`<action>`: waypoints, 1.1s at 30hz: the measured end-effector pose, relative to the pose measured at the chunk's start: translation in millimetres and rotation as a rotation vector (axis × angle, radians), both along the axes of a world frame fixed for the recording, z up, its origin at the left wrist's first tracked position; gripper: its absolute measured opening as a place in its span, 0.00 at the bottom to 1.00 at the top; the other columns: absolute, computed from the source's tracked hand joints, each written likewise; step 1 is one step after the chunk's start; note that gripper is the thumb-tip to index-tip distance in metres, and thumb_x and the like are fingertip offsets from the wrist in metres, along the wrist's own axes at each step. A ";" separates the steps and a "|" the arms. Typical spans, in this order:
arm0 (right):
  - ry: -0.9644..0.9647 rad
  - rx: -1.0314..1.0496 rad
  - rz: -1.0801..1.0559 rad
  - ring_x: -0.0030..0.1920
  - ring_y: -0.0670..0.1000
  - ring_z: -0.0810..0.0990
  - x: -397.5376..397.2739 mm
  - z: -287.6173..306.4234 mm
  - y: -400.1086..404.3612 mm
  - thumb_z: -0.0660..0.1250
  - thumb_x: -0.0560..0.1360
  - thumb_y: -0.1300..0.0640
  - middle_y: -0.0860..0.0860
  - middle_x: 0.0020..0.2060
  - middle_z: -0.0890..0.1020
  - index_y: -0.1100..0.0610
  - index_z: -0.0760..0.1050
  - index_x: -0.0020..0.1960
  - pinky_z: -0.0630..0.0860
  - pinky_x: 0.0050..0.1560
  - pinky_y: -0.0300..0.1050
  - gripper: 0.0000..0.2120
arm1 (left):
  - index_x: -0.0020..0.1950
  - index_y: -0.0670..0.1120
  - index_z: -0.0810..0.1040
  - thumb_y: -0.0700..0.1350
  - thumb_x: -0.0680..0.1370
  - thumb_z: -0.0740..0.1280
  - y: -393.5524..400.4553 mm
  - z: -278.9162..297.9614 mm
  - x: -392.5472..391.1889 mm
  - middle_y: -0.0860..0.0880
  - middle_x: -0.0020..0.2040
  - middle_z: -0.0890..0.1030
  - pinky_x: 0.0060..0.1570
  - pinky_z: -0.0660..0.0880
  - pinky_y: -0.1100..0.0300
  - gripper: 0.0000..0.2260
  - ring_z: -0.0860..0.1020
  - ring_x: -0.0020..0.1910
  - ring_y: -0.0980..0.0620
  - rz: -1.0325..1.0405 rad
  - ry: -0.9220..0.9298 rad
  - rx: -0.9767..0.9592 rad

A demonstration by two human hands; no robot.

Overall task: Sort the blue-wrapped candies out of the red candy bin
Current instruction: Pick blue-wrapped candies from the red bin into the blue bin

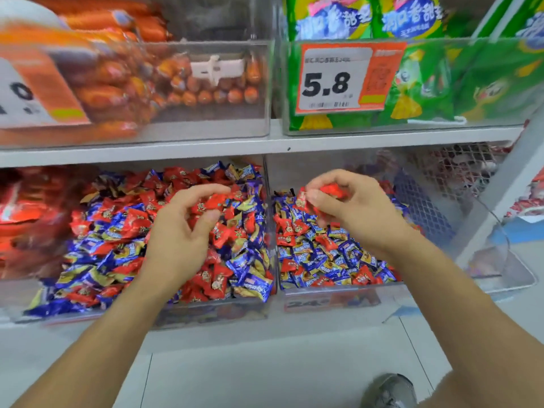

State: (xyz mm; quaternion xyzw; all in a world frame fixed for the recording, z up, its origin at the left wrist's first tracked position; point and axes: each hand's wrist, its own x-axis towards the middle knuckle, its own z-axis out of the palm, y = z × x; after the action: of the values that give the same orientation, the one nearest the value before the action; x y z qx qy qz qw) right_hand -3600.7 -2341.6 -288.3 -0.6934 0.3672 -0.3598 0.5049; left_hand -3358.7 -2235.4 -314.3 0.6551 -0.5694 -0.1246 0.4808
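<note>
Head view puts my two hands over a shelf [265,142] of clear bins. My left hand [179,231] hangs above the left bin [206,315], its fingers [203,191] curled and pinching a red candy [216,201] between thumb and forefinger. Under and all around those fingers lies a mixed heap, red candies [217,281] and blue-wrapped candies [250,281] jumbled together, the blue ones thick toward the front and the left side of the bin. My right hand [350,210] is over the right bin [338,293], just past the clear divider from my left fingers, and its fingers are bunched round several red candies [332,191]; I count at least two but cannot tell the exact number. Below that hand the heap is mostly blue wrappers [326,260] with red ones scattered through it. Above my fingers, on the upper shelf, I see a bin of orange sausages [112,92] to the left and green snack bags [441,83] to the right, with an orange price tag [347,78] reading 5.8 on the front. Well below my right forearm a grey shoe [388,391] shows on the floor [265,372].
</note>
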 end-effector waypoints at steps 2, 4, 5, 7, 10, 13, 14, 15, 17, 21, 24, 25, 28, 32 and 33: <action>0.075 -0.313 -0.001 0.36 0.40 0.79 45.8 2.8 16.4 0.73 0.75 0.61 0.45 0.38 0.83 0.54 0.83 0.47 0.74 0.42 0.33 0.03 | 0.52 0.62 0.80 0.32 0.76 0.66 2.6 0.0 22.0 0.55 0.55 0.79 0.55 0.75 0.55 0.22 0.76 0.46 0.56 0.067 -0.105 -0.004; 0.159 -0.539 0.024 0.46 0.41 0.81 89.9 -1.8 23.2 0.73 0.74 0.60 0.46 0.45 0.84 0.54 0.84 0.50 0.74 0.51 0.34 0.06 | 0.46 0.60 0.80 0.26 0.72 0.64 3.8 4.5 41.0 0.51 0.53 0.78 0.59 0.69 0.68 0.26 0.76 0.52 0.54 0.131 -0.187 -0.041; 0.201 -0.567 0.060 0.52 0.44 0.80 108.2 -4.8 22.1 0.72 0.75 0.59 0.49 0.50 0.84 0.54 0.84 0.55 0.73 0.57 0.37 0.09 | 0.45 0.59 0.80 0.25 0.71 0.63 4.2 7.8 49.1 0.50 0.53 0.77 0.59 0.66 0.72 0.27 0.75 0.54 0.55 0.151 -0.210 -0.052; 0.356 -0.547 0.185 0.65 0.50 0.75 134.5 -10.2 18.7 0.69 0.77 0.53 0.54 0.62 0.79 0.55 0.76 0.68 0.67 0.68 0.40 0.20 | 0.50 0.57 0.81 0.29 0.70 0.65 5.4 10.9 64.2 0.49 0.53 0.76 0.62 0.63 0.74 0.23 0.74 0.56 0.54 0.156 -0.233 0.002; 0.486 -0.562 0.313 0.75 0.53 0.62 136.6 -16.6 16.5 0.64 0.80 0.53 0.55 0.74 0.66 0.54 0.62 0.77 0.58 0.76 0.45 0.27 | 0.61 0.61 0.78 0.45 0.67 0.64 7.0 10.7 71.6 0.48 0.57 0.74 0.71 0.60 0.44 0.23 0.68 0.63 0.41 0.206 -0.376 0.208; 0.443 -0.645 0.179 0.70 0.50 0.69 98.6 -11.4 16.3 0.63 0.80 0.59 0.52 0.67 0.74 0.52 0.74 0.69 0.61 0.72 0.40 0.18 | 0.60 0.54 0.80 0.42 0.65 0.62 12.1 12.2 55.5 0.49 0.60 0.76 0.71 0.62 0.51 0.24 0.70 0.64 0.47 0.084 -0.337 0.120; 0.429 -0.644 0.113 0.65 0.48 0.73 80.6 -10.5 13.6 0.63 0.79 0.59 0.51 0.62 0.78 0.53 0.78 0.64 0.65 0.68 0.40 0.15 | 0.57 0.52 0.81 0.40 0.65 0.61 13.9 15.5 42.6 0.51 0.59 0.77 0.69 0.64 0.60 0.23 0.72 0.62 0.53 0.011 -0.254 0.058; 0.443 -0.622 0.053 0.59 0.47 0.76 59.6 -11.1 7.2 0.63 0.79 0.60 0.50 0.57 0.80 0.53 0.81 0.60 0.68 0.63 0.39 0.13 | 0.54 0.51 0.82 0.37 0.65 0.61 15.4 19.7 25.9 0.53 0.56 0.79 0.63 0.67 0.66 0.21 0.75 0.58 0.57 -0.057 -0.197 0.005; 0.608 -0.494 -0.028 0.54 0.48 0.79 13.8 -15.9 -10.7 0.64 0.79 0.59 0.49 0.52 0.82 0.54 0.81 0.58 0.71 0.57 0.39 0.10 | 0.50 0.49 0.82 0.33 0.68 0.62 13.8 27.4 -11.4 0.54 0.49 0.80 0.53 0.72 0.67 0.18 0.78 0.50 0.58 -0.170 -0.133 -0.044; 0.975 -0.262 -0.076 0.62 0.55 0.77 -63.1 -39.0 -40.1 0.71 0.76 0.55 0.54 0.62 0.77 0.54 0.76 0.67 0.70 0.61 0.44 0.20 | 0.52 0.53 0.79 0.30 0.72 0.58 -19.2 40.8 -75.0 0.56 0.47 0.81 0.46 0.77 0.59 0.21 0.80 0.43 0.54 -0.475 -0.114 0.213; 0.966 -0.233 -0.042 0.60 0.57 0.74 -86.8 -59.7 -57.2 0.74 0.73 0.49 0.54 0.59 0.74 0.49 0.74 0.66 0.71 0.61 0.49 0.23 | 0.62 0.54 0.75 0.34 0.76 0.58 -64.4 36.0 -111.4 0.55 0.55 0.78 0.42 0.74 0.67 0.20 0.78 0.44 0.58 -0.652 -0.442 0.573; 0.953 -0.234 -0.036 0.59 0.56 0.74 -89.5 -65.4 -62.7 0.75 0.72 0.47 0.54 0.57 0.73 0.48 0.74 0.63 0.72 0.60 0.51 0.22 | 0.67 0.51 0.73 0.37 0.78 0.60 -79.1 30.5 -120.8 0.53 0.58 0.76 0.44 0.72 0.69 0.19 0.77 0.47 0.57 -0.644 -0.562 0.599; 0.909 -0.262 -0.070 0.63 0.56 0.70 -92.5 -74.0 -76.2 0.76 0.70 0.46 0.54 0.61 0.71 0.47 0.72 0.66 0.70 0.65 0.51 0.27 | 0.76 0.48 0.62 0.48 0.76 0.71 -118.8 8.2 -137.5 0.45 0.66 0.69 0.62 0.70 0.56 0.31 0.72 0.64 0.45 -0.596 -0.706 0.664; 0.901 -0.224 -0.019 0.63 0.57 0.72 -86.3 -77.8 -87.2 0.74 0.73 0.46 0.54 0.64 0.68 0.45 0.70 0.71 0.70 0.67 0.51 0.29 | 0.77 0.48 0.60 0.54 0.69 0.77 -145.5 -12.3 -144.3 0.46 0.72 0.67 0.68 0.66 0.57 0.42 0.68 0.69 0.46 -0.597 -0.781 0.782; 0.921 -0.219 0.000 0.60 0.56 0.74 -84.9 -77.9 -90.4 0.74 0.73 0.48 0.54 0.62 0.70 0.46 0.73 0.67 0.73 0.63 0.51 0.24 | 0.76 0.48 0.63 0.54 0.69 0.78 -148.6 -16.1 -144.7 0.46 0.70 0.69 0.66 0.66 0.58 0.40 0.69 0.68 0.46 -0.590 -0.823 0.768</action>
State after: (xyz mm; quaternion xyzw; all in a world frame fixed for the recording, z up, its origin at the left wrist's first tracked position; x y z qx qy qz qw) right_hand -3685.6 -2432.0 -366.1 -0.8300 0.5126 -0.0514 0.2136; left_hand -3503.4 -2383.9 -330.4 0.5907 -0.7788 -0.1852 -0.1010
